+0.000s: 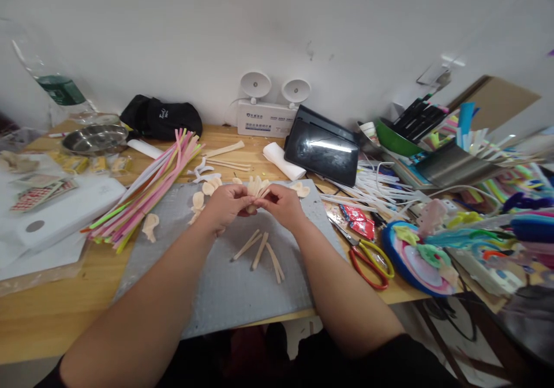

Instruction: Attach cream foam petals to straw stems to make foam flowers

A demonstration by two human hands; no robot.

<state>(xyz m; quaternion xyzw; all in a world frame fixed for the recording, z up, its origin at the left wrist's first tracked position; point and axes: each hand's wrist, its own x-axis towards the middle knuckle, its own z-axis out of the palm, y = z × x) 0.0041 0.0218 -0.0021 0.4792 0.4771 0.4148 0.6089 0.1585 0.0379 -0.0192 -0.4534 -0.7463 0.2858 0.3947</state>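
Over the grey mat (216, 301), my left hand (228, 204) and my right hand (280, 204) meet, both closed on a small bunch of cream pipe cleaners (258, 187). The bunch's tips fan upward between my fingers; its lower part is mostly hidden. Below my hands lie several short folded cream pipe cleaner pieces (259, 251). Cream petal-like shapes (198, 200) rest left of my left hand, and another such shape (150, 226) lies at the mat's left edge. More cream shapes (300, 189) sit just behind my right hand.
A bundle of pink, white and yellow pipe cleaners (151, 191) lies left. Scissors with red and yellow handles (370, 264) lie at right, near a round colourful piece (418, 258). Behind stand a black tablet-like device (322, 148), an emergency light (266, 116) and a metal bowl (94, 138).
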